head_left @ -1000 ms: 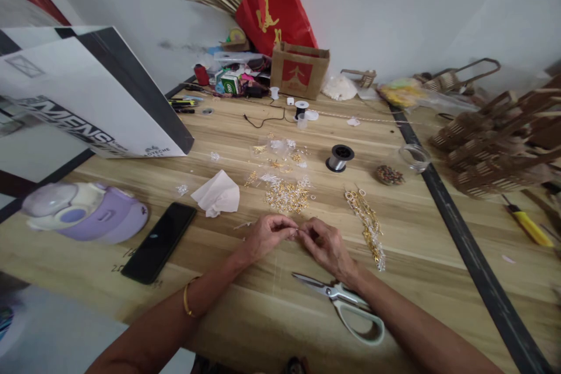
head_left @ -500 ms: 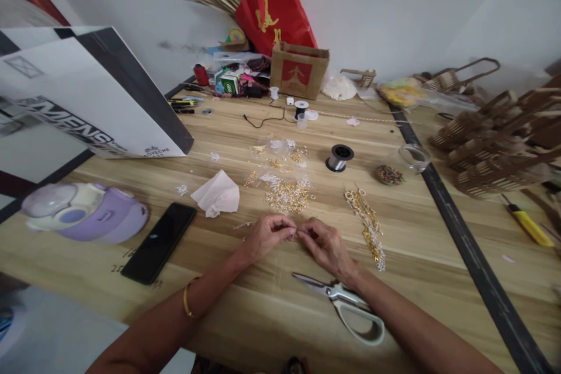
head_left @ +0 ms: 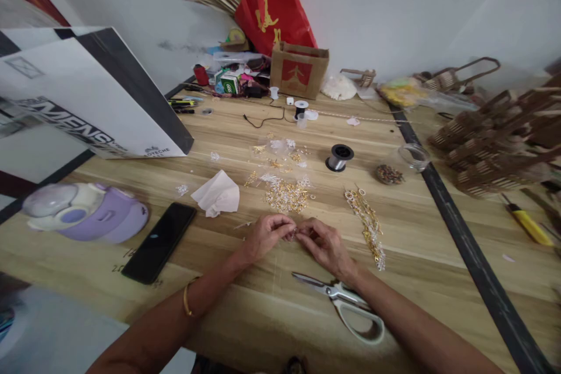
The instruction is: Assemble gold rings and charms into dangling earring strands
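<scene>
My left hand (head_left: 265,235) and my right hand (head_left: 324,244) meet fingertip to fingertip low over the wooden table (head_left: 421,245). Both are closed in a pinch on a tiny piece between them, too small to name. Just beyond them lies a heap of small gold and silver findings (head_left: 287,194). A row of finished gold pieces (head_left: 367,224) runs to the right of my right hand. White-handled scissors (head_left: 346,302) lie under my right forearm.
A black phone (head_left: 159,241), a crumpled tissue (head_left: 217,194) and a purple bottle (head_left: 85,211) lie left. A wire spool (head_left: 339,158), a bead dish (head_left: 390,175) and a glass jar (head_left: 414,156) sit beyond. Bags stand at the back, wooden baskets (head_left: 491,146) at right.
My hands stay together over the same spot, with only slight finger motion. Nothing else on the table has moved.
</scene>
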A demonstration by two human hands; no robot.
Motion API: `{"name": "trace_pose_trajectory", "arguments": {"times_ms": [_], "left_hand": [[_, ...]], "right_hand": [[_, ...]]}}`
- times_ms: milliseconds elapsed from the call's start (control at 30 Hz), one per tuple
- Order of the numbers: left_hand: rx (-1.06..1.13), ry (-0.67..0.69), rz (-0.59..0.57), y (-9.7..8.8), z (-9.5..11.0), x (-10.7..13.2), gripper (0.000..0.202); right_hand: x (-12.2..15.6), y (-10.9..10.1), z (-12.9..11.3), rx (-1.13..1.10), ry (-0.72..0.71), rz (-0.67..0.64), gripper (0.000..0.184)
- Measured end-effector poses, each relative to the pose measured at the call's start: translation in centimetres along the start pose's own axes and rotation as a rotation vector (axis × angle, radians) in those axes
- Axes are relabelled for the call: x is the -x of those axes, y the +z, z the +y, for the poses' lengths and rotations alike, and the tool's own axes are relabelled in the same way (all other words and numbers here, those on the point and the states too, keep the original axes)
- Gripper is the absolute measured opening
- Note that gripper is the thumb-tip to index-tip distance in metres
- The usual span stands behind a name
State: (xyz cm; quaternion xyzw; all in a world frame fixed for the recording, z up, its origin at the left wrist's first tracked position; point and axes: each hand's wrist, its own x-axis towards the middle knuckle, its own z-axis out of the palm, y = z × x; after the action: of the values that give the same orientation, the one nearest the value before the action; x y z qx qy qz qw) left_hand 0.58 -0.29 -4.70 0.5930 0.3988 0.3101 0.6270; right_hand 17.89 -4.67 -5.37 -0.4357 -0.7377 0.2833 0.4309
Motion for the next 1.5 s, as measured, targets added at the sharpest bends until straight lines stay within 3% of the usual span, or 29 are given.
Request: {"name": "trace_pose_trajectory", "arguments": {"times_ms": [467,667,1267,1500], "left_hand": [[-0.046,0.097,0.014,0.3,0.9,0.5,0.020],[-0.101,0.103,0.069,0.3,0.8,0.5,0.020],[-0.214,0.160,0.064,0.3,0.5,0.5,0.020],[-0.319,0.202,0.057,0.4,0.7,0.7,0.019]], "right_hand": [[0.0,0.0,-0.2,0.005,0.020,-0.022,0.009],[-0.1,0.0,-0.2,0.010,0.015,-0.014,0.008],[-0.2,-0.3,-0.1,0.057,0.006,-0.043,0.012],[-0.5,-0.5,-0.4,0.138,-0.050,0.008,0.014]]}}
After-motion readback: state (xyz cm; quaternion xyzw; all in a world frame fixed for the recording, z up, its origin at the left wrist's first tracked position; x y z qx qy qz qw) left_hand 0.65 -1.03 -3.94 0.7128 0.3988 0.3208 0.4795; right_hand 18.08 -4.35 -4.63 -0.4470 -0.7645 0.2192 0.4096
